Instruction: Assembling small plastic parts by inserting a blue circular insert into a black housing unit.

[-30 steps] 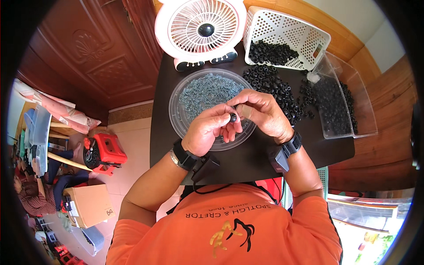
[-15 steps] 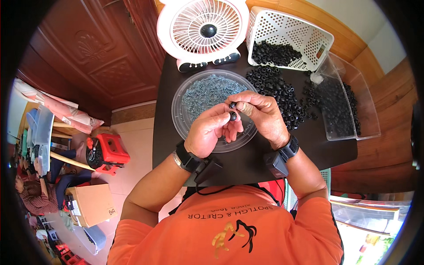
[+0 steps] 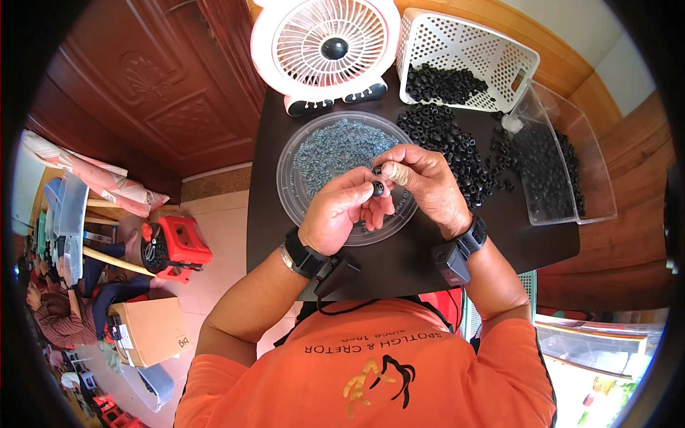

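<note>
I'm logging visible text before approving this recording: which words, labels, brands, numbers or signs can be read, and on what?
I don't copy wording; here is where it stands.
Orange shirt: two lines of dark lettering, upside down in view; larger line legible, smaller one blurred.
Cardboard box: short dark marking, too blurred to read surely.
White label on that box: too small to read.

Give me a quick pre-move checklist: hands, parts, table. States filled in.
1. Left hand has a black round part between thumb and fingers: ok.
2. Right hand firmly pinching the small dark piece at its fingertips: cannot tell, partly hidden.
3. Blue pieces inside the round clear tray: ok, nearly all visible ones.
4. Loose black parts all in containers: not ok, many lie on the table.
5. Both hands over the tray: ok, at its near right side.
</note>
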The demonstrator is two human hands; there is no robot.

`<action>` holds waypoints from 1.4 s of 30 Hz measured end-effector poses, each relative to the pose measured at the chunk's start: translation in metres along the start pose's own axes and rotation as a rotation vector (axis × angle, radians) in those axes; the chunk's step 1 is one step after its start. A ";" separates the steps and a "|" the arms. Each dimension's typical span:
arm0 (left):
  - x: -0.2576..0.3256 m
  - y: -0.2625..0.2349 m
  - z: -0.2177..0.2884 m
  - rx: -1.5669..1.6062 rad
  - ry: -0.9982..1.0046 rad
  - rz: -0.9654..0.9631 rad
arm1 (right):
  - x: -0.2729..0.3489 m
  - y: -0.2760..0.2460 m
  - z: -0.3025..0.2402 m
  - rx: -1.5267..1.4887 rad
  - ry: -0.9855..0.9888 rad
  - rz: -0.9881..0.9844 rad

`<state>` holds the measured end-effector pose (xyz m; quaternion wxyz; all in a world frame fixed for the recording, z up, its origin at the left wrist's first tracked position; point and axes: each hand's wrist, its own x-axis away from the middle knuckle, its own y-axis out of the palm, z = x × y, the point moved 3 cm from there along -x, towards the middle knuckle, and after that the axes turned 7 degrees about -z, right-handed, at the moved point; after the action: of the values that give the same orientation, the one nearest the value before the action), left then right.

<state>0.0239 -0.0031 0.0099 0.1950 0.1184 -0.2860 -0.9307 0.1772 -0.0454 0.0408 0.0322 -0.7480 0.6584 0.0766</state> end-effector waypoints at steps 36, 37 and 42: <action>0.001 -0.004 -0.004 -0.047 -0.001 0.181 | 0.005 0.014 -0.008 0.538 -0.202 0.154; 0.001 -0.004 -0.004 -0.046 -0.001 0.183 | 0.004 0.014 -0.007 0.539 -0.208 0.157; 0.002 -0.005 -0.005 -0.027 0.007 0.196 | 0.003 0.016 -0.007 0.564 -0.215 0.155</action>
<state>0.0224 -0.0031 0.0028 0.2879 0.0903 -0.2829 -0.9104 0.1623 -0.0516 0.0480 0.3020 -0.6448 0.7015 -0.0281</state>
